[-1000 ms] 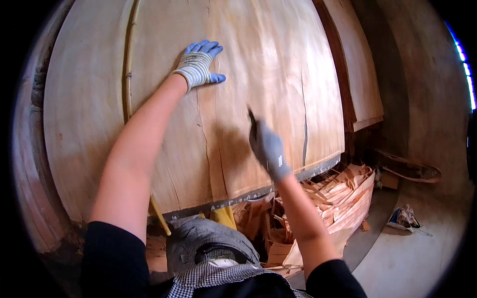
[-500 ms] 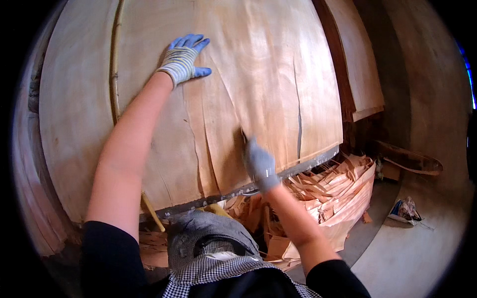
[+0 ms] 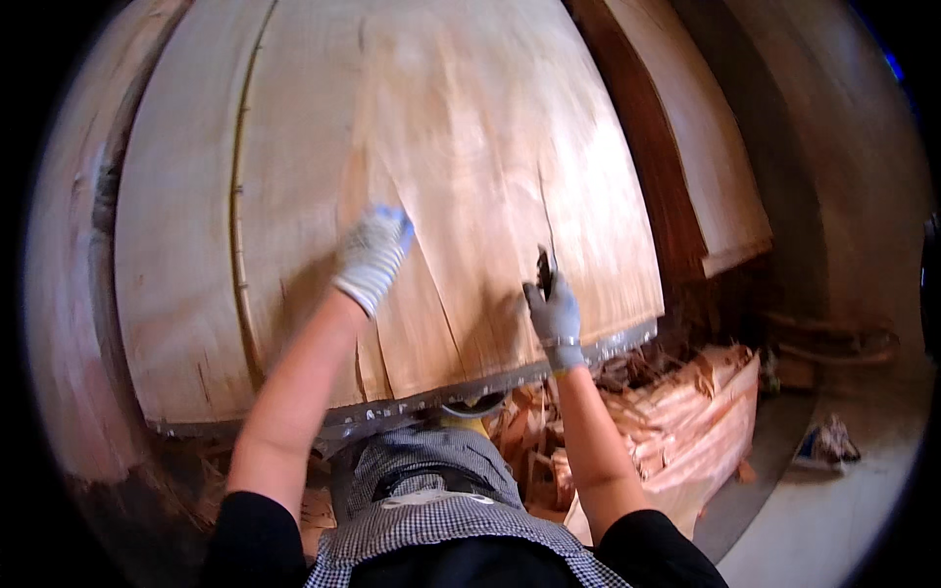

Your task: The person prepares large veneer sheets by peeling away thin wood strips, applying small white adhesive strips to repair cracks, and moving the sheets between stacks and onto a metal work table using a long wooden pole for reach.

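Sheets of pale wood veneer [image 3: 490, 127] lie stacked in front of me, with long splits running down the top sheet. My left hand [image 3: 375, 250], in a striped glove with blue fingers, is at a split left of the stack's middle. Its fingers are curled in and slightly blurred; whatever they may grip is hidden. My right hand [image 3: 556, 316], in a grey glove, is closed around a dark knife [image 3: 545, 271] near the stack's near right part. The knife points away from me, at the lower end of another split [image 3: 547, 211].
A thin, jointed stick [image 3: 237, 186] lies lengthwise on the veneer at the left. Torn veneer scraps [image 3: 676, 421] are heaped below the stack's near right edge. Another veneer stack [image 3: 686, 108] stands at the far right. A small crumpled bundle [image 3: 831, 441] lies at the right.
My left hand has come nearer from its flat, spread position and its fingers have curled. My right hand, with the knife, has shifted right to another split. The view has shifted too.
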Demonstrator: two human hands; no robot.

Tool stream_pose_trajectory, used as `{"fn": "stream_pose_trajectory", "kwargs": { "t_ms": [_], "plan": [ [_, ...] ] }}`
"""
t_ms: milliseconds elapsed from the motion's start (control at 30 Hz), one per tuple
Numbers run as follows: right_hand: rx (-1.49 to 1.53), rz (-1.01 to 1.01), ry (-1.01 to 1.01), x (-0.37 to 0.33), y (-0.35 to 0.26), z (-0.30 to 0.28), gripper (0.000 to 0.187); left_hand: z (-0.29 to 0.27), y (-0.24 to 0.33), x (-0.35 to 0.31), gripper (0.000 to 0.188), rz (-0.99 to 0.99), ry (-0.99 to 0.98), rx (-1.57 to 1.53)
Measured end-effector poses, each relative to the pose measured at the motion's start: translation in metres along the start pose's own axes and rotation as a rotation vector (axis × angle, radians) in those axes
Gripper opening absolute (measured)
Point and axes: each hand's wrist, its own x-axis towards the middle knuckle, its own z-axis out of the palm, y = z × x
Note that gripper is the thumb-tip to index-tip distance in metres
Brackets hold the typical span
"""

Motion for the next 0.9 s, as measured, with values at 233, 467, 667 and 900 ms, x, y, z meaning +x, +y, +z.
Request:
{"fn": "stream_pose_trajectory", "kwargs": {
  "t_ms": [233, 467, 667, 900],
  "plan": [
    [-0.21, 0.131, -0.262, 0.064, -0.047, 0.031, 0.035, 0.046, 0.003, -0.038, 0.021, -0.167, 0.089, 0.165],
    [-0.108, 0.051, -0.139, 0.071, -0.067, 0.024, 0.036, 0.057, 0.004, -0.043, 0.013, -0.07, 0.282, 0.275],
    [-0.131, 0.11, -0.182, 0.125, -0.073, 0.043, 0.041, 0.034, 0.03, -0.037, 0.013, -0.33, 0.187, -0.018],
    [-0.174, 0.105, -0.122, 0.13, -0.076, 0.058, 0.038, 0.044, 0.022, -0.041, 0.011, -0.35, 0.283, -0.051]
  ]
}}
